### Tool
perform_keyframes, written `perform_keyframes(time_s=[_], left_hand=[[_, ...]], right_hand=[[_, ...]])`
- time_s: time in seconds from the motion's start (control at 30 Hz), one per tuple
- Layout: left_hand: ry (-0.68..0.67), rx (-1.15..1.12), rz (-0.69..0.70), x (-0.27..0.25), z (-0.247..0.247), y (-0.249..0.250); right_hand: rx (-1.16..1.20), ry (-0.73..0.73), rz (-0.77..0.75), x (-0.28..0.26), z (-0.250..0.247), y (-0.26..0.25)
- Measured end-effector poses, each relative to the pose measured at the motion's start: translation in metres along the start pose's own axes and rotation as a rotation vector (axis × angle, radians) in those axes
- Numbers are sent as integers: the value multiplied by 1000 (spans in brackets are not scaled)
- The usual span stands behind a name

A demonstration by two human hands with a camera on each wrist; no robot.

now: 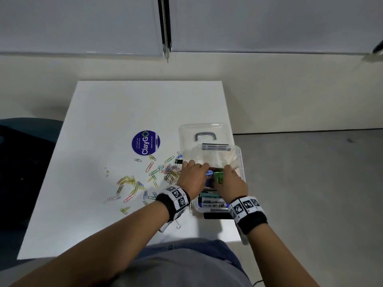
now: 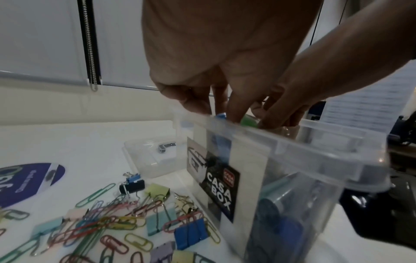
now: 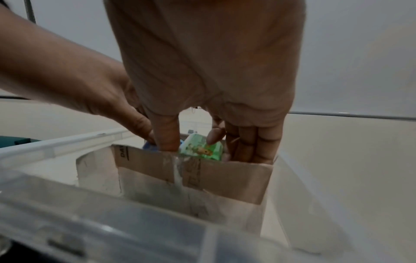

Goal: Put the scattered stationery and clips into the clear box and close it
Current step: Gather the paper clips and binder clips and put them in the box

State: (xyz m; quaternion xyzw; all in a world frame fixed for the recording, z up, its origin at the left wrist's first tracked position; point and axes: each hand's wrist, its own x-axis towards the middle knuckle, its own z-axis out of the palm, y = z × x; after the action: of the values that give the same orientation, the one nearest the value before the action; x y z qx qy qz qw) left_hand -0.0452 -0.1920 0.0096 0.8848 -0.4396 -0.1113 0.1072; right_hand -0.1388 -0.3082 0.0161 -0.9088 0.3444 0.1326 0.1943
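The clear box (image 1: 241,162) stands open at the table's right edge, with a cardboard divider (image 3: 191,174) inside and markers (image 1: 211,200) in its near end. Both hands reach into its middle. My left hand (image 1: 199,168) pinches a small blue item (image 1: 209,173) just above the rim. My right hand (image 1: 228,169) holds a green printed pack (image 3: 200,149) between thumb and index finger, right behind the divider. Coloured paper clips (image 1: 132,183) and binder clips (image 2: 191,231) lie scattered on the table left of the box.
The box's lid (image 1: 205,131), with its grey handle, lies flat behind the box. A round purple sticker (image 1: 145,142) sits on the white table (image 1: 93,121). A black object (image 1: 217,216) lies at the box's near end. The table's right edge runs close beside the box.
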Motion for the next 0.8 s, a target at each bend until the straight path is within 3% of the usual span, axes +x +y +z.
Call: perform_keyframes(time_s=[0.23, 0.37, 0.47, 0.57, 0.67, 0.8], left_hand=[[-7, 147, 24, 4, 3, 1], [35, 101, -2, 6, 7, 1], [134, -118, -53, 7, 0, -14], [199, -437, -249, 0, -13, -57], [108, -400, -397, -10, -8, -115], [-124, -241, -387, -12, 11, -161]], right_hand=[[-29, -78, 30, 11, 0, -7], [-69, -181, 33, 9, -11, -13], [-67, -111, -14, 6, -22, -20], [96, 39, -119, 2, -33, -42], [242, 30, -266, -3, -26, -82], [98, -217, -260, -4, 26, -129]])
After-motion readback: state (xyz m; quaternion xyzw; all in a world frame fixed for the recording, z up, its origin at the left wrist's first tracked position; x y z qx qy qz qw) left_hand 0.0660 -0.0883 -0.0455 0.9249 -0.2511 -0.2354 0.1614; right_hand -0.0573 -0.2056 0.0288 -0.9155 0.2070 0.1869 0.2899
